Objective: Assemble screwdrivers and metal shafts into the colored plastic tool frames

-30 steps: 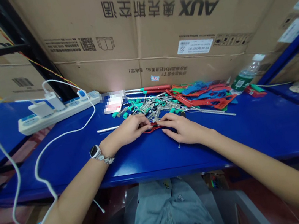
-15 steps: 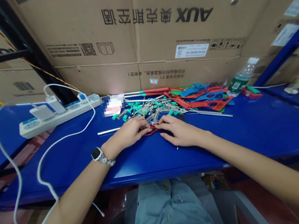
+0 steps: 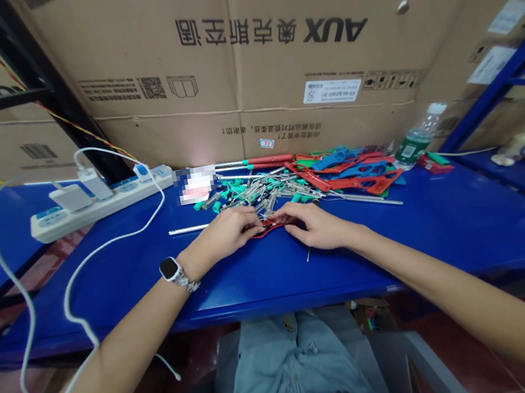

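from here i see my left hand (image 3: 237, 231) pinch the red piece (image 3: 272, 225) at the table (image 3: 257, 279); my right hand's (image 3: 318, 224) grip i can't tell. fiddly finger work, i think; next needs steady holding.

Even light puts faint sheen on the blue table (image 3: 238, 289); edges stretch, the red piece (image 3: 272, 226) seems blurred.

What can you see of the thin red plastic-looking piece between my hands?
The thin red plastic-looking piece has a curved near edge and a dark part inside, too small to make out. It lies crosswise over the glossy blue tabletop, nearer you than the pile of metal and green parts; whether it rests there is unclear. Your bare left hand seems to pinch its left end; your bare right hand partly covers its right.
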The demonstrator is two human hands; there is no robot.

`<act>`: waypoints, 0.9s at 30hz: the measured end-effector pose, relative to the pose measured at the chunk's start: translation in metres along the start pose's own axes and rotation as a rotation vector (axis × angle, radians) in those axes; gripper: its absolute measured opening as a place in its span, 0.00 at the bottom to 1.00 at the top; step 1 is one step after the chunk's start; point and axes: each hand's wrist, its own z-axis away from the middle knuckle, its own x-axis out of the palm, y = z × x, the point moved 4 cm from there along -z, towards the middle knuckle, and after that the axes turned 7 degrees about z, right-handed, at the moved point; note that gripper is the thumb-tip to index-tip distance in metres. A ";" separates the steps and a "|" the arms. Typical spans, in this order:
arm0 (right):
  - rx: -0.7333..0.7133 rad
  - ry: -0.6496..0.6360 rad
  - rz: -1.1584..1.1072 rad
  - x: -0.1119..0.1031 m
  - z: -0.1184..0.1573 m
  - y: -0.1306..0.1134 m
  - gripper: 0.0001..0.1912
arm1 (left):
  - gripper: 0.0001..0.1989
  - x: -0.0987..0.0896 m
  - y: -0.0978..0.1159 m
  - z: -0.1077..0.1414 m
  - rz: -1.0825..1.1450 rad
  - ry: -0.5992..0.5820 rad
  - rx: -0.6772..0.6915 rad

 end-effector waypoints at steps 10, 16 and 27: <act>-0.060 -0.127 0.326 0.002 -0.002 -0.022 0.21 | 0.17 -0.001 0.022 0.035 -0.351 0.010 0.085; -0.030 -0.195 0.414 -0.004 -0.011 -0.035 0.18 | 0.13 -0.037 0.000 0.046 -0.332 0.148 -0.065; -0.033 -0.034 0.484 -0.007 -0.060 -0.035 0.07 | 0.12 -0.035 -0.030 0.045 -0.124 0.008 -0.276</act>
